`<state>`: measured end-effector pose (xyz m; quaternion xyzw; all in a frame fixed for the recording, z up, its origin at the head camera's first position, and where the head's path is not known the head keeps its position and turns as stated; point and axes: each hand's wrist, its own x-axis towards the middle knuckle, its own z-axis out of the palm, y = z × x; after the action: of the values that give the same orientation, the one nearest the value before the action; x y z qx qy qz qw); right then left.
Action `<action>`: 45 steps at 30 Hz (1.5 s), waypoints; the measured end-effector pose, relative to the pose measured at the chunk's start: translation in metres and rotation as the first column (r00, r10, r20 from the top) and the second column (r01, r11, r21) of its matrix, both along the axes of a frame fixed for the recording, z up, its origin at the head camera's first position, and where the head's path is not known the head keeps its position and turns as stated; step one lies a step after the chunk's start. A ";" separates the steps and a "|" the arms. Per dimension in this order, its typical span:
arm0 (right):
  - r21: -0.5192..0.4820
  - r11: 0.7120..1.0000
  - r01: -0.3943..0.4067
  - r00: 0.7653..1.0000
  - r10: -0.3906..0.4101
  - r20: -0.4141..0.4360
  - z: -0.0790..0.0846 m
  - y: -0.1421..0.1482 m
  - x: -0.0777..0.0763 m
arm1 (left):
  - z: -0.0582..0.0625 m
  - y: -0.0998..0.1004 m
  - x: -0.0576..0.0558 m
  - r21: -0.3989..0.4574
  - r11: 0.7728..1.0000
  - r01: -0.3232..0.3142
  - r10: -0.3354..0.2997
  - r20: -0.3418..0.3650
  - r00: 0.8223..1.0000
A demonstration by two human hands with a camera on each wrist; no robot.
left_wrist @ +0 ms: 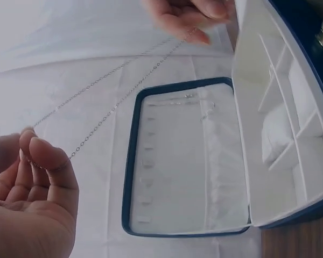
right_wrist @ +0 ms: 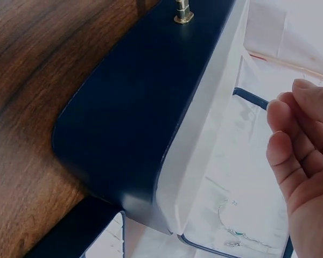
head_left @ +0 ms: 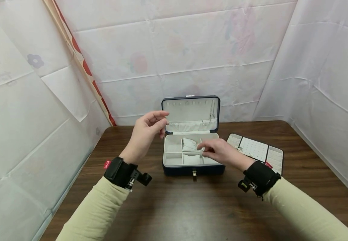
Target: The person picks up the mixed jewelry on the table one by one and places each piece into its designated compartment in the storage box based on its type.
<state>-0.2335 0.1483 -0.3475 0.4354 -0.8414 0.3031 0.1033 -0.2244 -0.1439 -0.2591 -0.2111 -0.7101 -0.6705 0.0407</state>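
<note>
A thin silver chain necklace [left_wrist: 116,107] stretches between both hands in the left wrist view. My left hand [head_left: 148,130] pinches one end of it with thumb and fingers, left of the jewelry box [head_left: 177,171]. The other end is between the fingertips of my right hand [head_left: 220,150], over the right side of the box. The dark blue box stands open, with its lid [head_left: 187,111] upright at the back. White compartments hold small cushions [head_left: 189,145]. Other fine necklaces [left_wrist: 175,99] hang inside the lid. The right wrist view shows my right hand's curled fingers; no chain is discernible there.
To the right of the box lies a jewelry tray [head_left: 253,149] with white sections and some jewelry, partly behind my right wrist. A gold clasp [head_left: 194,174] juts from the box front. Everything stands on a dark wooden table [head_left: 189,207] with white sheeting [head_left: 180,60] around it.
</note>
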 end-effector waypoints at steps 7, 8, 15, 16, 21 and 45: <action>0.000 1.000 -0.017 0.999 0.017 0.036 -0.001 -0.001 0.001 | 0.004 0.005 0.002 0.032 0.996 0.081 -0.081 0.010 0.997; 0.000 1.000 -0.015 0.999 0.015 0.048 0.000 -0.001 0.001 | 0.005 0.006 0.002 0.028 0.996 0.086 -0.087 0.010 0.996; 0.010 1.000 -0.021 0.994 0.020 0.112 0.002 -0.001 0.003 | 0.012 0.012 0.003 0.005 0.992 0.126 -0.126 0.009 0.992; 0.006 1.000 -0.019 0.992 0.018 0.127 0.002 -0.001 0.003 | 0.013 0.012 0.003 0.002 0.991 0.131 -0.131 0.009 0.991; 0.007 1.000 0.001 0.976 -0.002 0.219 0.001 -0.003 0.005 | 0.016 0.014 0.003 0.001 0.987 0.162 -0.162 0.017 0.987; 0.008 1.000 -0.015 0.951 0.011 0.309 -0.002 -0.010 0.009 | 0.025 0.025 0.003 0.019 0.968 0.250 -0.250 0.005 0.968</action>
<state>-0.2246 0.1384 -0.3498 0.3887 -0.8458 0.3639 -0.0338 -0.2216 -0.1193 -0.2339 -0.2961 -0.6718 -0.6775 -0.0450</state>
